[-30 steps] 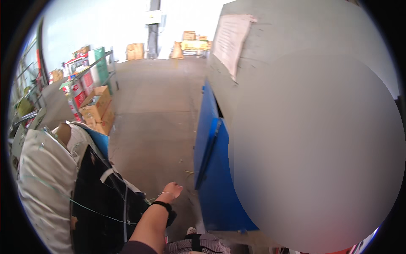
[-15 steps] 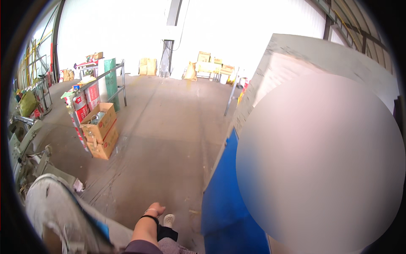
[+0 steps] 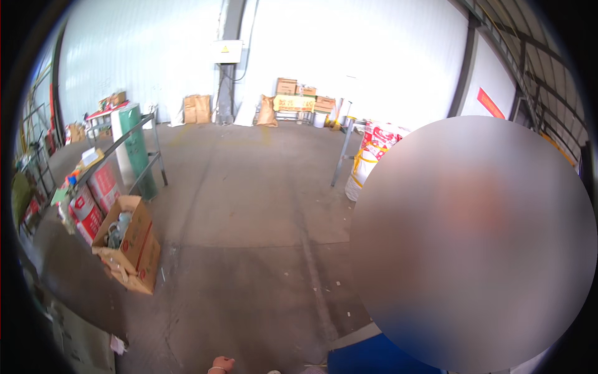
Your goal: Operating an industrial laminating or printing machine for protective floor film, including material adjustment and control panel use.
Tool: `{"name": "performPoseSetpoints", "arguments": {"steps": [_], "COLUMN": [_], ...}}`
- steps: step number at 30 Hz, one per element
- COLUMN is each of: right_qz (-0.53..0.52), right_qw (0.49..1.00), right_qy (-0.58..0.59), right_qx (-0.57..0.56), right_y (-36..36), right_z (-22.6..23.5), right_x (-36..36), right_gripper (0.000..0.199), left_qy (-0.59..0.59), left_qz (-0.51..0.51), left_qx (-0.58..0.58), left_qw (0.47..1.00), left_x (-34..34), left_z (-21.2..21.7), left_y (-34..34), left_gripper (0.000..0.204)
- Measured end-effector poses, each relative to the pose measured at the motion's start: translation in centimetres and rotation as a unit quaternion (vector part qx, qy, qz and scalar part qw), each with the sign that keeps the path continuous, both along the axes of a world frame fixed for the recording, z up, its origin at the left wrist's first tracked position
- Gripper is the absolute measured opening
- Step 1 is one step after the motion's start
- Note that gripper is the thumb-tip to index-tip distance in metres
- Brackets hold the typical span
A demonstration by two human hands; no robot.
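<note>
**Left grip (image 3: 222,364) low in view, blue panel (image 3: 380,356) to its right**

I see the grip curled at the lower edge; I cannot tell whether it holds anything. The right grip is out of view. The blue panel, nearest, lies right of the left grip, apart from it. Farther: floor (image 3: 249,280) ahead, open carton (image 3: 138,240) ahead-left. Judgement: keep the grip tucked in, fingers gathered, clear of the panel's pale edge (image 3: 354,336).
</note>
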State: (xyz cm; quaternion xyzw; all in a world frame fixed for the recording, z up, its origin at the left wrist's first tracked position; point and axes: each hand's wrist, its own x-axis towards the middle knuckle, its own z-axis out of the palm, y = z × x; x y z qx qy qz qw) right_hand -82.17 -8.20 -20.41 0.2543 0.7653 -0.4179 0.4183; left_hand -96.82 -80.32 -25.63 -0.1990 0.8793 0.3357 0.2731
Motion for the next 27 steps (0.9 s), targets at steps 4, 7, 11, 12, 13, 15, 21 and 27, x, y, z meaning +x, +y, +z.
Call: {"name": "performPoseSetpoints", "arguments": {"steps": [4, 7, 11, 12, 13, 15, 21, 27], "right_qz": [-0.041, -0.107, -0.244, -0.280, -0.314, -0.365, -0.293, -0.390], "right_qw": [0.999, 0.994, 0.968, 0.957, 0.946, 0.927, 0.943, 0.878], "right_qy": [-0.005, 0.016, 0.051, 0.058, 0.064, 0.059, 0.123, 0.159], "right_qx": [-0.008, -0.019, -0.038, -0.042, -0.044, -0.062, 0.097, 0.227], "right_y": [-3.1, -5.8, -10.2, -10.9, -11.5, -16.2, -18.5, -13.2], "right_z": [-3.1, -5.8, -9.6, -10.4, -11.0, -12.3, 2.1, 8.1], "right_x": [-4.6, -9.3, -15.0, -16.5, -18.0, -20.6, -35.4, -40.4], "right_gripper": [0.053, 0.055, 0.058, 0.059, 0.060, 0.061, 0.041, 0.042], "left_qy": [-0.110, -0.134, -0.034, -0.023, -0.012, -0.002, 0.009, -0.008], "left_qz": [0.032, -0.009, -0.092, -0.120, -0.146, -0.179, -0.248, -0.337], "left_qx": [0.058, 0.064, 0.045, 0.038, 0.032, 0.009, 0.009, 0.025], "left_qw": [0.992, 0.989, 0.994, 0.992, 0.989, 0.984, 0.969, 0.941], "left_x": [-6.7, -14.0, -30.6, -35.8, -40.6, -48.4, -68.6, -86.2], "left_z": [5.2, 4.7, 2.6, 2.9, 3.4, 5.1, 5.0, 3.5], "left_y": [-0.4, -0.7, -0.3, 0.8, 2.2, 0.9, 7.0, 19.5], "left_gripper": [0.044, 0.045, 0.031, 0.030, 0.029, 0.028, 0.025, 0.023]}}
